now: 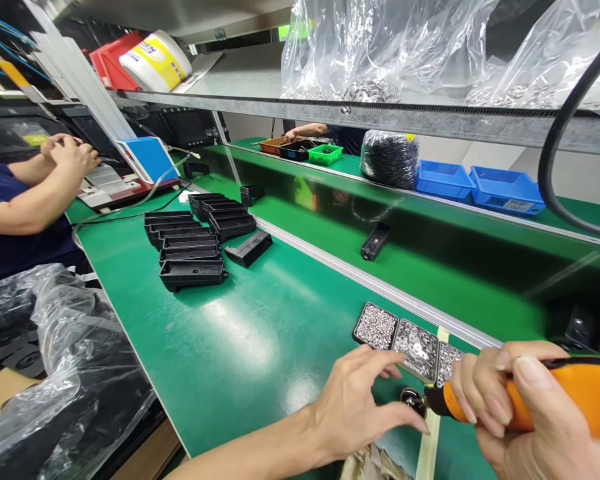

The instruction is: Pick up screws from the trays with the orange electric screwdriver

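My right hand is wrapped round an orange electric screwdriver with a black nose. Its tip points left and reaches a small, shiny, dark round part; whether they touch I cannot tell. Beside that part, my left hand is open, thumb and fingers spread around its left side. Just beyond the hands stand a tray of small metal pieces, a tray of washer-like pieces and a third metal-filled tray, partly hidden by my right hand.
Black plastic housings stand in rows on the green table. A single housing lies on the green strip behind the metal rail. A shelf edge and black cable hang overhead. Another person's hands are at left.
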`<state>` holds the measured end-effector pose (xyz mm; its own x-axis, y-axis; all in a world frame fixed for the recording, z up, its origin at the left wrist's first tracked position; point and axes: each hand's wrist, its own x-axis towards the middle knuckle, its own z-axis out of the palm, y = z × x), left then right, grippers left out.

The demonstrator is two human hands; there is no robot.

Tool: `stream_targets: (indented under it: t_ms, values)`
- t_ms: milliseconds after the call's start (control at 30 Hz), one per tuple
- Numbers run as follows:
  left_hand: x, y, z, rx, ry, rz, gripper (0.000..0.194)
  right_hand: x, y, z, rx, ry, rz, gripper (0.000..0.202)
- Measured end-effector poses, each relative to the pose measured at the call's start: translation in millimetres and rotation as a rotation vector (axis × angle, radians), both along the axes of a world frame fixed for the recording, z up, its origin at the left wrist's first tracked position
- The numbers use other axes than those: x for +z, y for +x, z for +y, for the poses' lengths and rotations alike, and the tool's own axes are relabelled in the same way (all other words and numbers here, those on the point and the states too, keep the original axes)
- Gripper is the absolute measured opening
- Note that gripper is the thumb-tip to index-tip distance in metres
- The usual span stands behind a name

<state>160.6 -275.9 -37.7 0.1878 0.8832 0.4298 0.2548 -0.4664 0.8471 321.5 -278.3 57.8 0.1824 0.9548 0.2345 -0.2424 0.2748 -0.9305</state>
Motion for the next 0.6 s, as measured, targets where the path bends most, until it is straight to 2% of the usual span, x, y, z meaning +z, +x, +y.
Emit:
stream_targets:
  t_ms: [100, 167, 233, 333, 433, 500, 600]
  values:
    - [11.3, -3, -5, 0.031, 0.045, 0.013, 0.033, -3.8, 5, 2, -0.026, -0.018, -0.033, 0.043]
    - [10.2, -4, -11, -0.022, 0.154, -0.005, 0.029, -9.6, 9, 4, -0.045, -0.016, -0.057, 0.042]
    - [-0.1, -5, -19, -0.135, 0.268, -0.052, 0.033, -17.7, 11, 5, -0.056, -0.014, -0.082, 0.041]
    - [-27.5, -5, -30, -0.385, 0.381, -0.060, 0.035, -30.1, 11, 4, -0.085, -0.017, -0.114, 0.038]
    - [-52.3, -5, -35, -0.516, 0.435, 0.002, 0.036, -37.7, 7, 3, -0.106, -0.014, -0.140, 0.038]
    - [-59.6, -6, -35, -0.559, 0.450, 0.042, 0.037, -39.6, 4, 3, -0.116, -0.012, -0.157, 0.037]
    - [-57.0, -10, -34, -0.600, 0.433, 0.107, 0.035, -40.0, 0, 4, -0.128, -0.014, -0.179, 0.037]
